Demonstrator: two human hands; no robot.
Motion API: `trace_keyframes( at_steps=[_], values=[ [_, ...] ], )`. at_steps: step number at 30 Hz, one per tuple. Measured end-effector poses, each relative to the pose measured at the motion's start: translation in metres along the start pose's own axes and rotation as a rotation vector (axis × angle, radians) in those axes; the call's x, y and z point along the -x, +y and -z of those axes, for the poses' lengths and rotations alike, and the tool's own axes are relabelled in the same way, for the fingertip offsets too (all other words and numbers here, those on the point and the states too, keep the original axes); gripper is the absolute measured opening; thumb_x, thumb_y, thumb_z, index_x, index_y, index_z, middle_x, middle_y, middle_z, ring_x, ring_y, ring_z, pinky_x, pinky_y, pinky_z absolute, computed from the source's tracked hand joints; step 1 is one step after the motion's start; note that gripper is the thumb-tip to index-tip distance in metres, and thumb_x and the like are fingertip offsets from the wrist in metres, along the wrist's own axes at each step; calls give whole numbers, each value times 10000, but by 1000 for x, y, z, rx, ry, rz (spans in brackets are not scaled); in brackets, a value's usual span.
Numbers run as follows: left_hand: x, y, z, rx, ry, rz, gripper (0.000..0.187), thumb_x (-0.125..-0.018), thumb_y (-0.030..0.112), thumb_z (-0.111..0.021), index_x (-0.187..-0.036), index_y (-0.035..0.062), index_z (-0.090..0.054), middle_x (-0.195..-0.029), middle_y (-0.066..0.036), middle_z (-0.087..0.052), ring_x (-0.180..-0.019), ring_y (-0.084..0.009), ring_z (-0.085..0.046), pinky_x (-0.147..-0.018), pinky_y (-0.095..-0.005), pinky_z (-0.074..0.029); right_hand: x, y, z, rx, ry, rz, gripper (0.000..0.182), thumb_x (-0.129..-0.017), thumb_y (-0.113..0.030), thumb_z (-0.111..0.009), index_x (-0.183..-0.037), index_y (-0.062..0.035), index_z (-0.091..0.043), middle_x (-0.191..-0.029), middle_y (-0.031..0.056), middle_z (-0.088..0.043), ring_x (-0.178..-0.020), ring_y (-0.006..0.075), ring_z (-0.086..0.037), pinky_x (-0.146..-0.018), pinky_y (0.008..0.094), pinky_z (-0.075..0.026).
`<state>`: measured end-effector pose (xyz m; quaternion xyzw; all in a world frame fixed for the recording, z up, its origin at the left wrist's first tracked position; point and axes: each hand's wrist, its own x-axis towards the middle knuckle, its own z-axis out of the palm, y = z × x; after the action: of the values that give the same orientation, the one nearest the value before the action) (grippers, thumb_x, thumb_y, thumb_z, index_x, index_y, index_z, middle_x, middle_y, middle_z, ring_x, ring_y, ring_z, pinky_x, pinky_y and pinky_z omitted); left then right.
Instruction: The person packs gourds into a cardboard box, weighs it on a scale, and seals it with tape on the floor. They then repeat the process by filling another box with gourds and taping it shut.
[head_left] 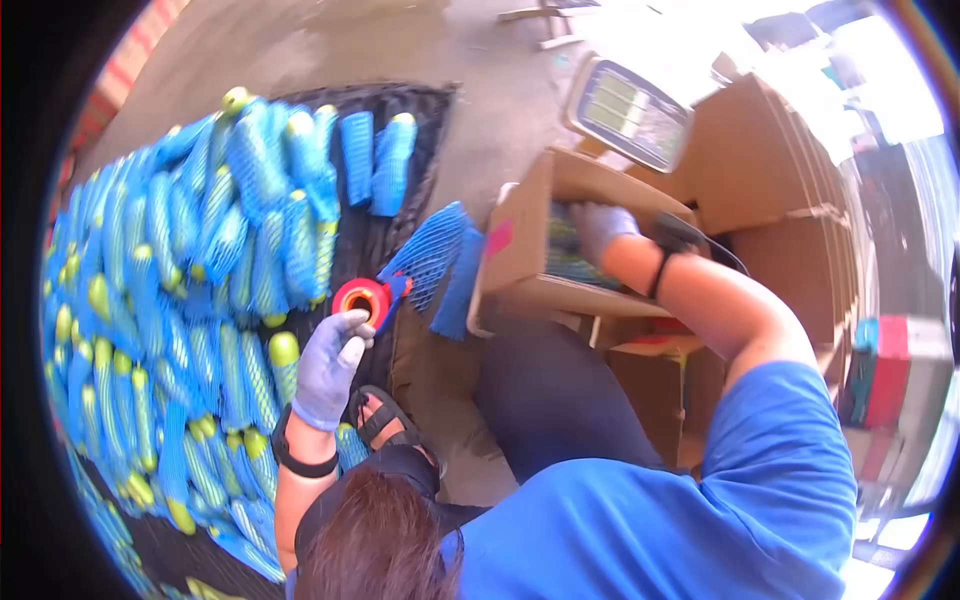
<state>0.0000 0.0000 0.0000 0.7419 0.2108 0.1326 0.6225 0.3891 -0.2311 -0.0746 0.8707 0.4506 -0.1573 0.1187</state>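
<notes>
My left hand [330, 375], in a pale glove, is closed on a tape dispenser with a red tape roll [362, 296]. Just beyond the dispenser lie blue foam net sleeves [432, 255], one with an open mesh. My right hand [603, 228], gloved too, reaches into an open cardboard box [600, 283]. Its fingers are blurred and partly hidden, so whether they grip anything does not show. Blue-netted items [578, 262] lie inside the box beneath this hand. To the left are piled many long green vegetables [283, 350] in blue net sleeves.
A scale display [632, 113] stands behind the box. Larger cardboard boxes [765, 150] rise on the right. Two netted vegetables [394, 165] lie apart on the dark cloth [428, 125]. My sandalled foot [385, 420] is beside the pile.
</notes>
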Motion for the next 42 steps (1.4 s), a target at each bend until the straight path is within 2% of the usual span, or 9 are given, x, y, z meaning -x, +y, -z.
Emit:
trace_keyframes(
  at_steps=[2, 3, 7, 12, 18, 25, 29, 34, 42],
  values=[
    [12, 8, -27, -57, 76, -33, 305, -980, 90, -575, -1264, -20, -577, -1065, -83, -666, -983, -150, -639, -924, -296, -510, 25, 31, -6, 16, -17, 3, 459, -854, -291, -687, -1220, -25, -611, -1163, 203, -680, -1069, 353, -678, -899, 457, -549],
    [14, -67, -141, 329, 96, 95, 297, -1004, 130, -537, -1266, -9, -561, -1080, -74, -645, -993, -161, -638, -899, -305, -519, 94, 117, 26, 354, -119, -96, 309, -881, -263, -664, -1113, -63, -699, -1086, 186, -722, -1011, 330, -706, -858, 443, -567],
    [84, -173, -109, 278, 315, 522, 236, -967, 174, -636, -1162, 42, -631, -981, -40, -670, -854, -117, -621, -775, -279, -516, 134, 85, 43, -30, -13, -56, 421, -874, -345, -697, -1193, -78, -630, -1126, 180, -679, -1062, 377, -646, -917, 463, -515],
    [142, -221, -100, -222, 558, 876, 228, -947, 231, -661, -1069, 39, -674, -925, -113, -714, -879, -182, -681, -840, -339, -532, 179, 37, 69, -553, 530, 239, 132, -902, -50, -634, -1025, -1, -642, -915, 85, -632, -813, 174, -607, -756, 302, -501],
    [192, -288, -64, 533, 832, 775, 211, -912, 300, -664, -991, 104, -678, -803, -13, -655, -621, -123, -600, -507, -247, -434, 205, -48, 55, -715, 287, 912, 215, -739, -69, -710, -949, -58, -664, -704, 60, -577, -590, 268, -577, -515, 405, -436],
    [168, -282, -40, 517, 1108, 587, 332, -968, 195, -614, -1283, 91, -585, -913, -25, -645, -661, -87, -571, -497, -200, -420, 209, -82, 2, -685, 46, 963, 179, -819, -188, -703, -985, -135, -667, -845, 63, -650, -759, 295, -648, -638, 426, -508],
    [166, -302, -29, 393, 1100, 608, 305, -954, 148, -619, -1255, 104, -594, -964, -26, -657, -694, -75, -582, -502, -194, -425, 212, -72, -1, -826, -40, 799, 161, -855, -196, -678, -1001, -130, -665, -873, 98, -651, -809, 340, -652, -685, 449, -525],
    [160, -318, -44, -159, 1024, 608, 363, -931, 195, -642, -1234, 0, -598, -1076, -112, -691, -989, -288, -658, -936, -379, -501, 214, -66, 0, -918, -103, 643, 130, -874, -184, -651, -985, -116, -657, -892, 127, -645, -853, 373, -644, -726, 464, -526],
    [177, -248, -75, -1002, 478, 935, 463, -924, 429, -587, -1138, 20, -624, -1097, -259, -680, -1070, -453, -635, -927, -506, -506, 206, -64, -1, -752, -143, 747, 167, -865, -197, -665, -998, -97, -671, -931, 139, -666, -864, 357, -650, -744, 437, -535]
  ],
)
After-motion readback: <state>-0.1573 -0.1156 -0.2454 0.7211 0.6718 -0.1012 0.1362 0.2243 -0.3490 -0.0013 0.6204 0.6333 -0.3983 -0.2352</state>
